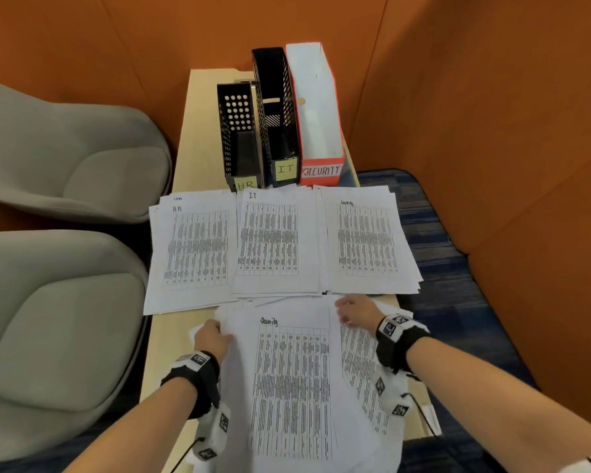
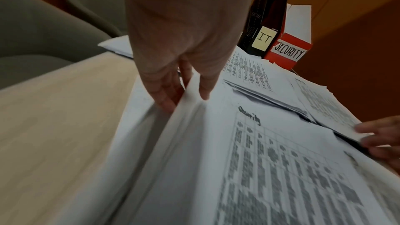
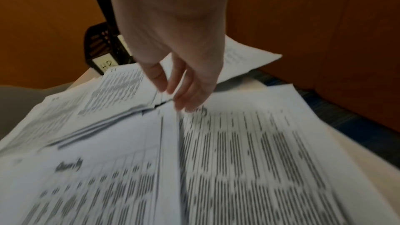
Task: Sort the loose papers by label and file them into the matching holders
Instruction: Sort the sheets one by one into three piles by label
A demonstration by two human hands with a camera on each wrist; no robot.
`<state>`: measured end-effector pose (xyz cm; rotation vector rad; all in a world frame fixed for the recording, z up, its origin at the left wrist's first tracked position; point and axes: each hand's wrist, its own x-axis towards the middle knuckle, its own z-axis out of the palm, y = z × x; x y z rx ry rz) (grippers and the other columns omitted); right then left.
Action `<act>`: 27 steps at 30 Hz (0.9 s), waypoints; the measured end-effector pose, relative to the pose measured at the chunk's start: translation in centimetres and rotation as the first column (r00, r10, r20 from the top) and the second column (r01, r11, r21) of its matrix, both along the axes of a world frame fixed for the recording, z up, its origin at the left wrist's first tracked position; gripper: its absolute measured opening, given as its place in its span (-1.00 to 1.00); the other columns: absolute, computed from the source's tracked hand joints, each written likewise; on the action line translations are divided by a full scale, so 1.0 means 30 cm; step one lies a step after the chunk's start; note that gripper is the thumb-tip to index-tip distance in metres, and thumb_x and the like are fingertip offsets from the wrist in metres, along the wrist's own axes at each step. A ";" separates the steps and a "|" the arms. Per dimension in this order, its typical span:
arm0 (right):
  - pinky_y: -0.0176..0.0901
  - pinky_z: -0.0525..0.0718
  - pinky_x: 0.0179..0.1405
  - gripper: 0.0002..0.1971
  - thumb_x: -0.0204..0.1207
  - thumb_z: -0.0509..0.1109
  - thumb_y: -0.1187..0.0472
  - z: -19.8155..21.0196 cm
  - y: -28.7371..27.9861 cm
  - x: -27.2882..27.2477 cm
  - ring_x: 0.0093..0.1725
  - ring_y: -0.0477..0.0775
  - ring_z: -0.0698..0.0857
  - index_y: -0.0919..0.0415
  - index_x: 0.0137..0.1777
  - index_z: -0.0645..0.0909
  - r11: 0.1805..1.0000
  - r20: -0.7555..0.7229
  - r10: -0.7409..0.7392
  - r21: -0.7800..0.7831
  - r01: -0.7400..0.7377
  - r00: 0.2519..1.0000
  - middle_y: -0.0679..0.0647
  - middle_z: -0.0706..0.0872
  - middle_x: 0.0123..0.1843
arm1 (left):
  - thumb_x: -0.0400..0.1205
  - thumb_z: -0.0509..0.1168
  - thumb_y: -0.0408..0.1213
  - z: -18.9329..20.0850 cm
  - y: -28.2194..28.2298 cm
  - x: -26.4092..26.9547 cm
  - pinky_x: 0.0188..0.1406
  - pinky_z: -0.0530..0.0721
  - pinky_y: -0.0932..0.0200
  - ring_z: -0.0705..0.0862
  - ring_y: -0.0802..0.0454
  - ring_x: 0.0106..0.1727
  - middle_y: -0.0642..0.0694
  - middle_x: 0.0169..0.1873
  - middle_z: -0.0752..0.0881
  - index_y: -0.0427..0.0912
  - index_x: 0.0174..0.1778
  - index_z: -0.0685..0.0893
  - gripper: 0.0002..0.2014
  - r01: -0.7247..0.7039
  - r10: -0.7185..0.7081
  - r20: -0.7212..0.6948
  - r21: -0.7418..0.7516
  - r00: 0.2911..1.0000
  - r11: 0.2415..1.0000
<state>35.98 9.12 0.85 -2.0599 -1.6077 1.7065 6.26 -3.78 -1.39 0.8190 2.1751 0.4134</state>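
Three holders stand at the table's far end: black HR, black IT and red-and-white SECURITY. In front of them lie three sorted piles: HR, IT and Security. Nearest me is a loose pile whose top sheet reads "Security". My left hand pinches that sheet's raised left edge between thumb and fingers. My right hand rests straight fingers on the uncovered sheet beneath, at the loose pile's far right corner.
The pale wooden table is narrow, and papers overhang its right edge. Two grey chairs stand close on the left. Orange padded walls enclose the back and right. Blue carpet shows on the right.
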 end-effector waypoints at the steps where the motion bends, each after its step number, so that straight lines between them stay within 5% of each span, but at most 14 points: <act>1: -0.03 0.69 -0.02 -0.78 0.56 0.34 0.37 -0.015 -0.033 -0.025 -0.17 0.04 0.68 0.27 0.19 0.61 0.997 -0.029 0.045 -0.066 -0.047 0.999 0.20 0.70 -0.01 | 0.55 0.33 -0.45 -0.004 -0.013 0.010 -0.10 0.46 0.15 0.58 -0.13 -0.08 -0.18 -0.15 0.61 -0.26 0.00 0.52 -0.83 -0.041 0.040 0.006 0.050 0.999 0.998; 5: -0.07 0.63 0.12 -0.32 0.49 0.45 0.19 -0.075 -0.092 -0.095 0.11 0.10 0.63 0.23 0.58 0.28 0.975 0.064 0.219 -0.050 -0.216 0.974 0.20 0.61 0.27 | 0.61 0.23 -0.45 -0.009 -0.024 0.035 -0.15 0.47 0.16 0.57 -0.11 -0.14 -0.13 -0.21 0.60 -0.17 -0.04 0.51 -0.90 0.000 -0.004 0.046 0.094 0.999 0.996; 9: -0.23 0.61 -0.18 -0.15 0.42 0.50 0.26 -0.087 -0.070 -0.132 0.11 0.17 0.60 0.27 0.64 0.12 0.984 0.109 0.174 -0.064 -0.167 0.979 0.24 0.58 0.32 | 0.63 0.24 -0.41 0.013 0.013 0.014 -0.28 0.33 0.17 0.48 -0.05 -0.21 -0.08 -0.35 0.51 -0.21 -0.31 0.46 -0.81 0.115 -0.113 0.071 -0.020 0.991 0.993; 11: -0.10 0.65 0.10 -0.15 0.39 0.51 0.24 -0.088 -0.062 -0.136 0.32 0.22 0.55 0.29 0.62 0.16 0.984 0.197 0.179 -0.025 -0.177 0.964 0.25 0.46 0.45 | 0.65 0.24 -0.35 0.000 0.028 -0.008 -0.40 0.27 0.16 0.41 -0.04 -0.37 -0.07 -0.49 0.40 -0.16 -0.49 0.33 -0.62 0.093 -0.088 0.115 -0.039 0.989 0.995; 13: 0.01 0.56 0.35 -0.13 0.38 0.51 0.19 -0.093 -0.056 -0.131 0.48 0.24 0.43 0.28 0.62 0.14 0.977 0.298 0.193 0.024 -0.210 0.935 0.24 0.35 0.52 | 0.67 0.24 -0.29 -0.016 0.038 -0.032 -0.29 0.46 0.13 0.46 -0.07 -0.35 -0.12 -0.53 0.41 -0.15 -0.53 0.33 -0.58 0.038 -0.028 0.230 -0.040 0.973 0.998; 16: -0.12 0.57 0.13 -0.17 0.44 0.50 0.21 -0.095 -0.047 -0.132 0.34 0.21 0.55 0.29 0.62 0.14 0.984 0.199 0.181 -0.031 -0.178 0.963 0.24 0.46 0.47 | 0.62 0.32 -0.22 -0.061 0.043 -0.067 -0.01 0.71 -0.18 0.66 -0.19 -0.22 -0.26 -0.37 0.67 -0.23 -0.40 0.59 -0.72 -0.023 0.026 0.331 -0.014 0.943 1.000; 18: -0.08 0.56 0.18 -0.25 0.46 0.49 0.20 -0.086 -0.040 -0.124 0.33 0.22 0.55 0.30 0.58 0.22 0.980 0.205 0.201 -0.032 -0.198 0.958 0.23 0.50 0.44 | 0.58 0.40 -0.22 -0.052 0.046 -0.059 0.09 0.72 -0.24 0.75 -0.24 -0.11 -0.31 -0.18 0.77 -0.32 -0.23 0.71 -0.79 -0.038 0.037 0.363 -0.004 0.931 0.999; 22: -0.11 0.57 0.21 -0.61 0.53 0.40 0.22 -0.072 -0.027 -0.112 0.30 0.22 0.61 0.35 0.32 0.54 0.972 0.256 0.136 0.154 -0.180 0.957 0.24 0.60 0.33 | 0.49 0.49 -0.17 -0.038 0.043 -0.051 -0.17 0.64 -0.06 0.66 -0.14 -0.24 -0.29 -0.27 0.71 -0.28 -0.34 0.62 -0.73 -0.070 0.057 0.273 0.040 0.960 0.997; 25: -0.20 0.56 -0.33 -0.95 0.53 0.36 0.32 -0.067 -0.023 -0.097 -0.12 0.17 0.64 0.30 -0.07 0.58 0.938 0.235 0.035 0.328 -0.113 0.971 0.23 0.66 -0.03 | 0.57 0.41 -0.21 -0.024 0.033 -0.055 -0.14 0.59 -0.07 0.63 -0.13 -0.15 -0.29 -0.18 0.70 -0.37 -0.11 0.68 -0.76 -0.104 0.088 0.184 0.075 0.979 0.992; 27: -0.29 0.39 -0.49 -0.90 0.52 0.36 0.31 -0.070 -0.020 -0.081 -0.27 0.07 0.55 0.20 -0.19 0.50 0.924 0.218 0.074 0.352 -0.150 0.973 0.12 0.62 -0.18 | 0.60 0.36 -0.27 0.002 0.025 -0.050 0.00 0.58 -0.02 0.67 -0.22 0.03 -0.32 0.00 0.73 -0.41 0.07 0.67 -0.74 -0.079 0.073 0.101 0.061 0.992 0.995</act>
